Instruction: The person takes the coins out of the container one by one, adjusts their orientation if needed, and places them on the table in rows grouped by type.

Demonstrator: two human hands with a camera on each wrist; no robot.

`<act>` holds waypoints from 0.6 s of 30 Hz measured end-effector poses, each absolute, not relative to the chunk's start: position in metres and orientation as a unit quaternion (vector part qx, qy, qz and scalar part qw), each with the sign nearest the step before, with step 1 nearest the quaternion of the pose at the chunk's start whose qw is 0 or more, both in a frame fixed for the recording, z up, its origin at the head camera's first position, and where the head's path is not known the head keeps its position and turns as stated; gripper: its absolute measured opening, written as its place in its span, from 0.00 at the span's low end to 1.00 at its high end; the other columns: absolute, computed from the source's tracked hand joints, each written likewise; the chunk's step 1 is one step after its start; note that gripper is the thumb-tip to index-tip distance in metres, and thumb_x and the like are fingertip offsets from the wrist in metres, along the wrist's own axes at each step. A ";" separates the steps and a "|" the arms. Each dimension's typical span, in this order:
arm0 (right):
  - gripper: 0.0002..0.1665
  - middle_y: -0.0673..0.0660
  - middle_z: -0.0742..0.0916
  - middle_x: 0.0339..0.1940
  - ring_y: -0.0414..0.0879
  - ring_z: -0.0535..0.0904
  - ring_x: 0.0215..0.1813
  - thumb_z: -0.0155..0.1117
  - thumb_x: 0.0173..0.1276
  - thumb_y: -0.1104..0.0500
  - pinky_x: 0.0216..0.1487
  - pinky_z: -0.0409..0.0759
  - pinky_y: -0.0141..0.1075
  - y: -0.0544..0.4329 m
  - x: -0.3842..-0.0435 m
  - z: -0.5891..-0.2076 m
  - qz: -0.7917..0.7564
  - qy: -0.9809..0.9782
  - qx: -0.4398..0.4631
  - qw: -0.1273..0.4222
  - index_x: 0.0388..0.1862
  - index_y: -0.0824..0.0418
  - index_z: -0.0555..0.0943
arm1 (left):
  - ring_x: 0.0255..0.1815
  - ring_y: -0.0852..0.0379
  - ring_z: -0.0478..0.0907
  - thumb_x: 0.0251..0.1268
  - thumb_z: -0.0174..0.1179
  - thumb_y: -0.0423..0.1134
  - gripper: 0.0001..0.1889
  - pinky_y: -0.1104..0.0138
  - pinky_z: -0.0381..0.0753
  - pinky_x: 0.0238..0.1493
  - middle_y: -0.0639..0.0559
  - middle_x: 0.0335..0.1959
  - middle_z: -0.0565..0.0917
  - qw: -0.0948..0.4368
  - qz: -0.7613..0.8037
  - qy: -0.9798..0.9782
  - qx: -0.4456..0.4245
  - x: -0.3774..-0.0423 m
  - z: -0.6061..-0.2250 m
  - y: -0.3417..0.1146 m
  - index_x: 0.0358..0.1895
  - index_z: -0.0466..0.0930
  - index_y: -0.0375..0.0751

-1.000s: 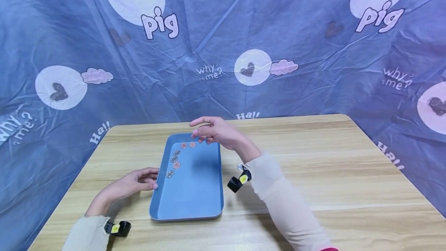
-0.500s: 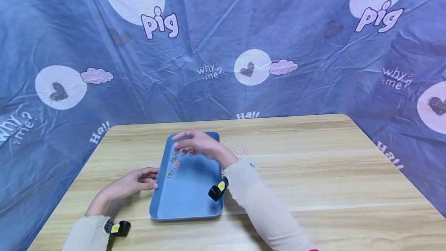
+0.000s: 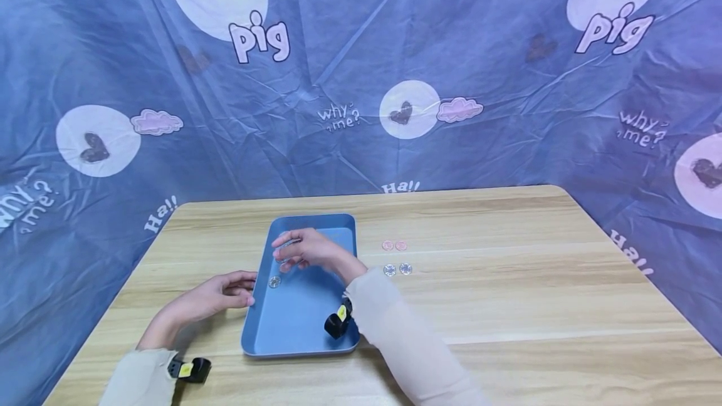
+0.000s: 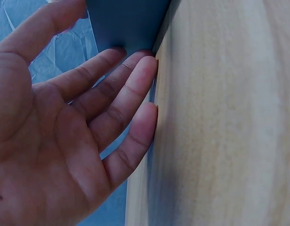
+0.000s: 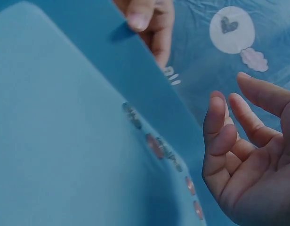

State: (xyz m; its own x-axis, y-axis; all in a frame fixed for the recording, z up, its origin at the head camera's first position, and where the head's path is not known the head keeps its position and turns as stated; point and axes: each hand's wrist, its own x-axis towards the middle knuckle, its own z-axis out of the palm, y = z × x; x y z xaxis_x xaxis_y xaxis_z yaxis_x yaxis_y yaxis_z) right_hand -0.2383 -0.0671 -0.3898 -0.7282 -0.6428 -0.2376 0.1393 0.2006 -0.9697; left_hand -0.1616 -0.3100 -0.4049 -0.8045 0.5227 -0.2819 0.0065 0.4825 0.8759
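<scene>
A shallow blue tray [image 3: 316, 324] lies on the table with several coins along its left side. One silver coin [image 3: 274, 282] shows plainly in the head view; the others there are mostly covered by my right hand [image 3: 304, 249]. That hand hovers over the tray with loosely bent fingers and nothing between them. In the right wrist view a copper coin [image 5: 154, 146] lies among silver ones near the tray wall. My left hand [image 3: 220, 293] holds the tray's left wall, thumb at the rim and fingertips [image 4: 145, 70] against the outside.
Right of the tray, two copper coins [image 3: 394, 245] lie side by side on the wooden table [image 3: 507, 306], with two silver coins [image 3: 397, 269] nearer. A blue printed cloth [image 3: 338, 49] hangs behind the table's far edge. Each wrist wears a black camera [image 3: 338, 321].
My right hand has moved left and nearer across the tray, from its far end to over the coins. The coins on the table have come out from behind the arm. My left hand stays put.
</scene>
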 end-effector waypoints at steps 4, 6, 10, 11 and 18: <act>0.19 0.61 0.89 0.36 0.51 0.85 0.37 0.66 0.66 0.56 0.28 0.73 0.31 -0.070 -0.239 -0.397 -0.594 0.717 -0.183 0.316 0.55 0.58 0.81 | 0.54 0.61 0.76 0.70 0.57 0.40 0.36 0.77 0.77 0.51 0.23 0.64 0.67 0.268 0.486 0.815 0.163 -0.162 -0.405 -0.311 0.69 0.54 0.18; 0.17 0.63 0.88 0.35 0.45 0.82 0.31 0.66 0.65 0.57 0.27 0.73 0.30 -0.071 -0.238 -0.399 -0.591 0.719 -0.186 0.316 0.53 0.58 0.81 | 0.53 0.63 0.76 0.70 0.57 0.40 0.36 0.77 0.77 0.51 0.23 0.64 0.67 0.268 0.488 0.814 0.164 -0.161 -0.405 -0.311 0.69 0.53 0.19; 0.15 0.65 0.75 0.64 0.42 0.78 0.28 0.66 0.65 0.59 0.25 0.71 0.29 -0.072 -0.235 -0.402 -0.587 0.719 -0.193 0.317 0.50 0.61 0.82 | 0.52 0.65 0.76 0.70 0.57 0.40 0.35 0.77 0.76 0.51 0.23 0.64 0.67 0.268 0.488 0.814 0.164 -0.161 -0.405 -0.311 0.69 0.54 0.19; 0.15 0.65 0.67 0.71 0.42 0.78 0.28 0.65 0.65 0.60 0.25 0.70 0.29 -0.073 -0.235 -0.402 -0.587 0.719 -0.193 0.318 0.50 0.61 0.82 | 0.52 0.65 0.76 0.69 0.57 0.40 0.35 0.77 0.76 0.51 0.23 0.64 0.67 0.268 0.488 0.814 0.164 -0.161 -0.405 -0.311 0.69 0.54 0.19; 0.15 0.63 0.86 0.41 0.42 0.80 0.29 0.66 0.65 0.59 0.25 0.72 0.30 -0.076 -0.234 -0.406 -0.534 0.756 -0.207 0.317 0.50 0.58 0.82 | 0.51 0.68 0.76 0.70 0.57 0.41 0.36 0.77 0.76 0.51 0.23 0.64 0.67 0.270 0.489 0.814 0.161 -0.161 -0.404 -0.311 0.70 0.53 0.19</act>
